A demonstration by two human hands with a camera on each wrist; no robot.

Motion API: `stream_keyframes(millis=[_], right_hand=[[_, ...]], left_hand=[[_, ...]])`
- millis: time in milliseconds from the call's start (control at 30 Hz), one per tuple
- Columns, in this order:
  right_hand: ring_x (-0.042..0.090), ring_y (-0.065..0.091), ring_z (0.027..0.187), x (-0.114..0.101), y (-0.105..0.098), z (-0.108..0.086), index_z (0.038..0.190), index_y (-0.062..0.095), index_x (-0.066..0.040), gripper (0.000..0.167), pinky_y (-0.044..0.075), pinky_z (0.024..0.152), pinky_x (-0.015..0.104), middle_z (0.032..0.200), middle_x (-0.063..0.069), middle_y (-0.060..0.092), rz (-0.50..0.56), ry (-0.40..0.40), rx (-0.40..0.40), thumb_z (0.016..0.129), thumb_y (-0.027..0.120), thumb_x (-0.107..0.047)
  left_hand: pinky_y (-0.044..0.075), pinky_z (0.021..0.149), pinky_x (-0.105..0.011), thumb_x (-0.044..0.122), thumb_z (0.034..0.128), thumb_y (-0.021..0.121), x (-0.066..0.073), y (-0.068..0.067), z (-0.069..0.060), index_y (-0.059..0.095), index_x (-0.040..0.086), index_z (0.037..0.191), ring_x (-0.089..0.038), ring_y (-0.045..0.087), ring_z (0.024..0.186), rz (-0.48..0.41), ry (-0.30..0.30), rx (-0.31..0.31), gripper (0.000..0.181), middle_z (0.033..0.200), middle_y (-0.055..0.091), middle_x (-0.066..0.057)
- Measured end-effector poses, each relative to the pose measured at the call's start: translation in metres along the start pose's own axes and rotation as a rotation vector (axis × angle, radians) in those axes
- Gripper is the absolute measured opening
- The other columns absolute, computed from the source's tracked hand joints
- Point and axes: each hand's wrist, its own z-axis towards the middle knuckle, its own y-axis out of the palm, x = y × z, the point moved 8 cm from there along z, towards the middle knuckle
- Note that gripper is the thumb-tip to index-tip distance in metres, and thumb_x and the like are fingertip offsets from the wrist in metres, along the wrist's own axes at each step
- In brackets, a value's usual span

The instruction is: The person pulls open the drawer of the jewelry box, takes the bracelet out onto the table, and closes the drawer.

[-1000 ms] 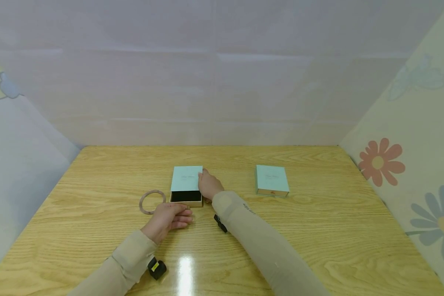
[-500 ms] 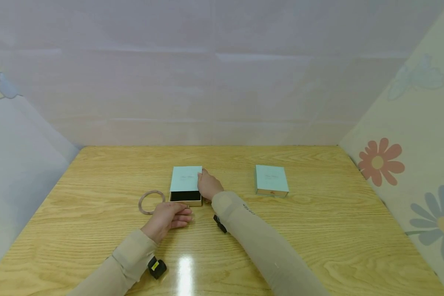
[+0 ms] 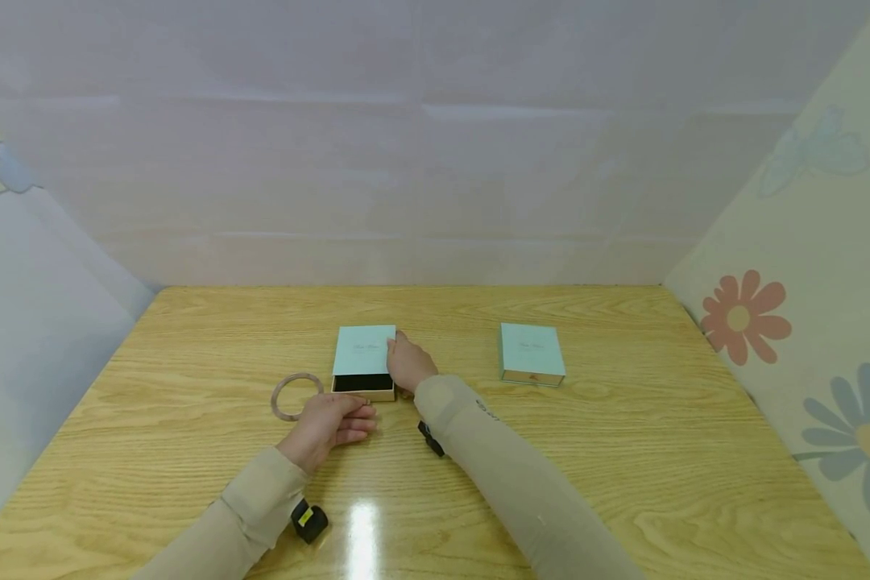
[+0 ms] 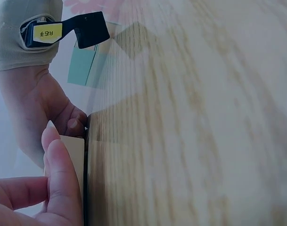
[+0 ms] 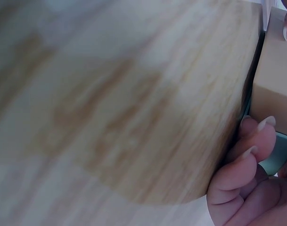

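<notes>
On the left part of the table (image 3: 660, 467), well short of the far edge, a bangle (image 3: 275, 397) lies flat. Just right of it, nearer the table's near side, is the left hand (image 3: 325, 427), which hides a little of the bangle's rim; whether the two touch I cannot tell. Its fingers are nearly straight and point toward the right edge, the thumb close to them, so the hand is narrow. They lie against the front of a drawer (image 3: 380, 395).

The drawer, black inside, stands part way out of a pale green box (image 3: 365, 350), which sits a little left of the table's middle. Its line of slide runs between the near and far edges, and this is the relation that matters: the left hand is on the near side, square to that line, with the box directly beyond it toward the far edge.

At the box's right side, the right hand (image 3: 410, 364) grips it, thumb on top and fingers curled low by the near right corner.

Further right, well apart from both hands and toward the far right corner of the table, a second box (image 3: 531, 350) of the same colour rests with its drawer in.
</notes>
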Motion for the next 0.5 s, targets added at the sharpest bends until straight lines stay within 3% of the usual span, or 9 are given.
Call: stream_keyframes(millis=[167,500], right_hand=[[0.021,0.048,0.042,0.0003,-0.0002,-0.0002,0.152,0.026,-0.001,0.053,0.047,0.051,0.033,0.116,0.023,0.062,0.002,0.001,-0.004,0.109,0.022,-0.031],[0.020,0.047,0.041,0.0009,0.0009,0.0006,0.152,0.026,-0.002,0.053,0.047,0.052,0.033,0.119,0.022,0.062,-0.002,0.008,-0.011,0.109,0.021,-0.033]], left_hand=[[0.056,0.063,-0.022,0.006,0.1019,0.045,-0.0004,-0.0006,0.0015,0.050,-0.015,0.126,-0.009,0.067,0.070,-0.012,-0.006,0.003,0.032,0.088,0.070,-0.006],[0.056,0.063,-0.021,0.006,0.1021,0.045,0.0000,-0.0009,0.0023,0.048,-0.015,0.128,-0.009,0.067,0.070,-0.024,-0.009,0.000,0.033,0.087,0.070,-0.005]])
